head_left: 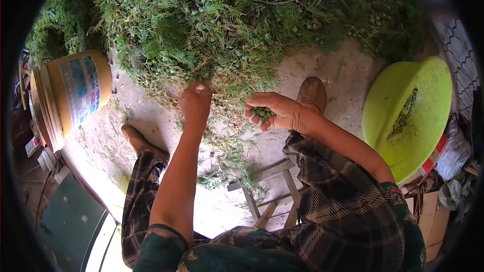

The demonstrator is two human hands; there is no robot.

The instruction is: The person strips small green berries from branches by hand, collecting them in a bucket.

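Note:
My left hand [195, 102] reaches into the lower edge of a big heap of green conifer branches [222, 25] and its fingers pinch a sprig there. To its right, my right hand [276, 112] is cupped palm-up around a small handful of green berries [262, 114], just below the foliage. Small green berries dot the branches above both hands.
A lime green plastic basin [408, 116] holding some green bits sits at the right. A yellow bucket [70, 93] lies on its side at the left. My shoes [312, 93] rest on the concrete floor. A wooden stool [272, 196] is under me. Cardboard and clutter fill the right edge.

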